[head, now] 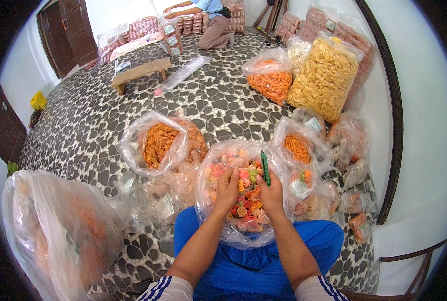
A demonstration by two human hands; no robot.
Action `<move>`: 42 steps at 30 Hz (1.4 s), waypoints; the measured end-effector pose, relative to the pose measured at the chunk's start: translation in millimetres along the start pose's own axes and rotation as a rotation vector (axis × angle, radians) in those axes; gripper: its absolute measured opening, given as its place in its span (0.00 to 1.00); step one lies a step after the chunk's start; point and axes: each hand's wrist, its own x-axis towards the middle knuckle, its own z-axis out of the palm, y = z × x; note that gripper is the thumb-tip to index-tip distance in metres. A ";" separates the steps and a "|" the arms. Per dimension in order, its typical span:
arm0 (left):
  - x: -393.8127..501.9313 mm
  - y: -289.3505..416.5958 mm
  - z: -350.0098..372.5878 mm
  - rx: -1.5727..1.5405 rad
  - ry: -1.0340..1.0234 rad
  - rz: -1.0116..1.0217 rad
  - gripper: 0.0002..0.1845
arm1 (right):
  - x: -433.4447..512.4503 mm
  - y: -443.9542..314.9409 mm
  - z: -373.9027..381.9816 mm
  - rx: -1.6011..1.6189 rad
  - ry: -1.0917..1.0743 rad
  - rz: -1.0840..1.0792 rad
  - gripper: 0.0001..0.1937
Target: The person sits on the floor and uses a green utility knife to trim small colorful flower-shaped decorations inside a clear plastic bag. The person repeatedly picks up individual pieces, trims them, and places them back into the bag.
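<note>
A large clear plastic bag (208, 210) of colourful puffed snacks (248, 205) stands before my crossed legs. Over its contents, my right hand (271, 193) is closed around a green utility knife (265, 169), its blade end pointing up and away from me. Beside it, my left hand (228, 188) is at the middle of the bag, thumb up and fingers curled; whether it pinches the plastic or a snack I cannot tell. To the left stands an open bag of orange-brown chips (160, 145), and to the right an open bag of small orange snacks (298, 148).
A big plastic bag (57, 229) bulges at the lower left. Sacks of yellow snacks (323, 75) and orange sticks (270, 82) lean toward the right wall. A low wooden bench (142, 73) stands farther off. Another person (216, 22) kneels by stacked packs at the back.
</note>
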 end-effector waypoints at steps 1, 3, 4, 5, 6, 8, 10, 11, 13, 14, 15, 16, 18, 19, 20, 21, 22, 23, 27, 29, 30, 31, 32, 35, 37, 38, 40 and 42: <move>-0.7 1.3 2.2 0.014 0.029 0.039 0.20 | 0.2 -1.8 -1.9 -0.013 0.006 -0.016 0.13; -1.7 4.8 3.8 0.081 0.002 0.058 0.19 | 2.3 -7.8 -5.5 0.084 -0.031 -0.028 0.14; -2.6 6.6 4.7 0.115 -0.013 0.072 0.19 | 2.7 -11.7 -8.6 0.086 -0.052 -0.016 0.14; -3.1 8.4 5.1 0.153 -0.025 0.102 0.17 | 3.6 -15.2 -11.3 0.088 -0.073 -0.005 0.15; -3.2 10.0 4.9 0.192 -0.035 0.137 0.15 | 3.6 -18.3 -16.3 0.044 -0.100 0.023 0.14; -3.3 12.9 3.9 0.278 -0.046 0.179 0.14 | 6.1 -20.7 -22.1 -0.017 -0.154 0.050 0.13; -3.1 15.3 2.3 0.372 -0.046 0.192 0.15 | 12.3 -18.6 -27.3 -0.068 -0.207 0.073 0.12; -2.8 16.3 1.5 0.378 -0.053 0.186 0.15 | 15.0 -16.2 -29.6 -0.026 -0.235 0.036 0.11; -2.2 18.0 -0.1 0.389 -0.071 0.171 0.16 | 20.2 -11.5 -34.2 -0.006 -0.280 0.054 0.10; -1.0 18.8 -1.7 0.398 -0.092 0.178 0.17 | 22.0 -10.0 -36.7 0.036 -0.324 0.022 0.10; 0.6 19.5 -3.6 0.406 -0.120 0.184 0.18 | 23.2 -9.5 -39.6 0.050 -0.358 0.027 0.10; 2.0 19.9 -5.4 0.409 -0.138 0.202 0.19 | 24.4 -10.1 -42.6 0.014 -0.379 0.075 0.10; 4.8 19.6 -8.3 0.402 -0.211 0.248 0.20 | 25.0 -14.8 -53.0 0.092 -0.474 0.231 0.10; 6.0 18.8 -9.3 0.395 -0.243 0.277 0.20 | 25.3 -17.8 -56.9 0.076 -0.516 0.336 0.10; 6.6 17.7 -10.1 0.388 -0.264 0.276 0.20 | 25.8 -20.4 -58.6 0.123 -0.527 0.370 0.10; 6.9 16.1 -10.5 0.382 -0.285 0.275 0.21 | 25.7 -22.6 -59.6 0.140 -0.540 0.410 0.10; 6.9 14.1 -10.6 0.376 -0.309 0.263 0.21 | 25.2 -24.2 -59.5 0.157 -0.553 0.449 0.10; 6.6 11.6 -10.2 0.387 -0.283 0.269 0.21 | 23.8 -24.6 -57.6 0.092 -0.498 0.376 0.11; 5.4 1.3 -6.9 0.395 -0.185 0.236 0.21 | 15.0 -16.8 -37.9 -0.167 -0.229 -0.012 0.12; 6.7 -0.9 -8.2 0.305 -0.166 0.166 0.20 | 12.6 -12.5 -33.0 -0.247 -0.110 -0.113 0.13; 7.2 -0.8 -9.2 0.222 -0.169 0.105 0.20 | 10.9 -10.8 -32.8 -0.265 -0.074 -0.094 0.13; 6.9 0.3 -10.2 0.149 -0.168 0.019 0.19 | 10.1 -9.4 -32.4 -0.283 -0.044 -0.067 0.14; 5.8 2.3 -11.1 0.099 -0.180 -0.011 0.20 | 10.6 -8.2 -31.4 -0.282 0.006 -0.063 0.13; -0.6 12.0 -10.6 0.098 -0.199 -0.087 0.21 | 13.4 -6.9 -31.5 -0.186 0.101 -0.022 0.11; -5.2 17.6 -5.3 0.239 -0.224 -0.014 0.23 | 15.3 -6.4 -32.0 -0.006 0.099 0.061 0.09; -5.6 19.9 -5.3 0.238 -0.209 -0.111 0.23 | 15.4 -6.1 -32.9 0.127 0.037 0.105 0.08; -5.1 21.4 -3.9 0.164 -0.216 -0.278 0.23 | 13.7 -5.2 -35.1 0.384 -0.107 0.283 0.06; -0.9 18.5 -1.1 0.122 -0.190 -0.215 0.21 | 10.9 -3.9 -34.8 0.547 -0.189 0.420 0.06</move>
